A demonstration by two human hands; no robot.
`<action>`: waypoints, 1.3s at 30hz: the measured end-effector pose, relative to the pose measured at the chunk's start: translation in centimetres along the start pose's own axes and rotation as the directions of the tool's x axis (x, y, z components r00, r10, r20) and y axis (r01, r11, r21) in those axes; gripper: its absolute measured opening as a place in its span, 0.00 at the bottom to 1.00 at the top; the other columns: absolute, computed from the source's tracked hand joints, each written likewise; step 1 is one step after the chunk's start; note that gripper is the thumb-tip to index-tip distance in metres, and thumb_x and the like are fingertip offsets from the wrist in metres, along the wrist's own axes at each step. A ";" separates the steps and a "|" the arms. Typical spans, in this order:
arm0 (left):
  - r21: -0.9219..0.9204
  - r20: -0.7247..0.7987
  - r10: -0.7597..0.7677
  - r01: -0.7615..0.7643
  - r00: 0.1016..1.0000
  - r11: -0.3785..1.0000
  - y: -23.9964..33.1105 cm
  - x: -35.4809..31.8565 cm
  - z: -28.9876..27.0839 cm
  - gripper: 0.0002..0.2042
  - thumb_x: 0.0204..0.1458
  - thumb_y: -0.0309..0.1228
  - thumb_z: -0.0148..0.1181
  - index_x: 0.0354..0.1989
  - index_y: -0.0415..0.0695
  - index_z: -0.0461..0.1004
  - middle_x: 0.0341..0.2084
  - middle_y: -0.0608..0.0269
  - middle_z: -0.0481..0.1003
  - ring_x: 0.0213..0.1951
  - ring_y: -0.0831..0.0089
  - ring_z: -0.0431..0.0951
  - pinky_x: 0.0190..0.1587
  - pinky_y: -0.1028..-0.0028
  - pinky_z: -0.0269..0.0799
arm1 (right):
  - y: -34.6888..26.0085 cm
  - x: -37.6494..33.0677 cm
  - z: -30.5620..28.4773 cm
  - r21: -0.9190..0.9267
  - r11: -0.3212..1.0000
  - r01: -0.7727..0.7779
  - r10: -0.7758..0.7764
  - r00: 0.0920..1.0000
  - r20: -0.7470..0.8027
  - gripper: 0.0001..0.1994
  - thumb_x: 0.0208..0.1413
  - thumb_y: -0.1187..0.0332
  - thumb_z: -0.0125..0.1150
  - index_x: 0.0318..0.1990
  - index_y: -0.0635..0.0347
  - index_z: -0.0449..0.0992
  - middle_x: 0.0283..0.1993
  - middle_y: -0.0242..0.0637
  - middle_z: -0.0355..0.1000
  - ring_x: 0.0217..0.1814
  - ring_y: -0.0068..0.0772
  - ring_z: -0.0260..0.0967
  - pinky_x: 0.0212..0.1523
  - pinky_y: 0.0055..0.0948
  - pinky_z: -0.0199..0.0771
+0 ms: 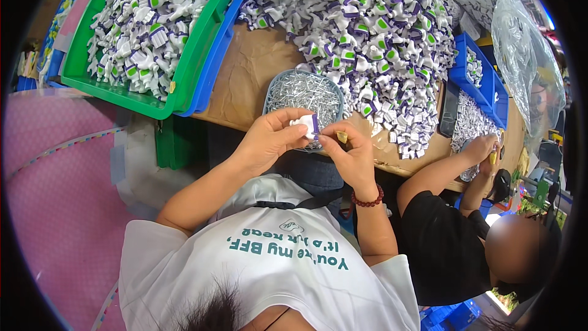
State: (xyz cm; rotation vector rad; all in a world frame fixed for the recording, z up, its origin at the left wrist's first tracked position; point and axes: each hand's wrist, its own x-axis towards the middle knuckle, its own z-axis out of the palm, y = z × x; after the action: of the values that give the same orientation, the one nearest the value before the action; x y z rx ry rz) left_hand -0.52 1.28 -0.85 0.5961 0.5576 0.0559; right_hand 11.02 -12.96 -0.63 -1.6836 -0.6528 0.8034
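My left hand (269, 138) pinches a small white plastic toy part (302, 124) with a purple edge. My right hand (352, 150) meets that purple edge with thumb and forefinger pressed together; whatever is between those fingertips is too small to make out. A yellow wrap (342, 137) shows on a finger of the right hand. Just beyond both hands stands a grey-blue tub (267, 99) filled with thin silvery metal pins (304, 93). Behind the tub rises a large heap of similar white, purple and green toy parts (373, 43).
A green crate (174, 89) of the same parts stands at the left on a blue crate (211, 64). Blue bins (467, 79) and a dark flat object (449, 110) lie at the right. A co-worker's hands (484, 150) work there. Brown sheeting (245, 61) covers the table.
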 end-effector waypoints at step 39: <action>0.216 0.049 0.212 -0.218 0.976 0.952 -0.9 0.4 -0.6 0.11 0.56 0.26 0.49 0.46 0.40 0.66 0.39 0.54 0.72 0.41 0.67 0.75 0.44 0.74 0.72 | 7.5 1.5 -4.1 -0.720 0.692 0.056 -0.217 0.967 -0.134 0.10 0.44 0.77 0.54 0.37 0.62 0.67 0.32 0.47 0.68 0.34 0.51 0.66 0.33 0.40 0.66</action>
State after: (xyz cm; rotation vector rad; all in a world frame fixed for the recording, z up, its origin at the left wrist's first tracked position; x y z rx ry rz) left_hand -0.60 0.90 -1.90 0.8726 0.4758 0.1946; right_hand 15.29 -16.05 -7.54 -2.3481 -1.0127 0.2359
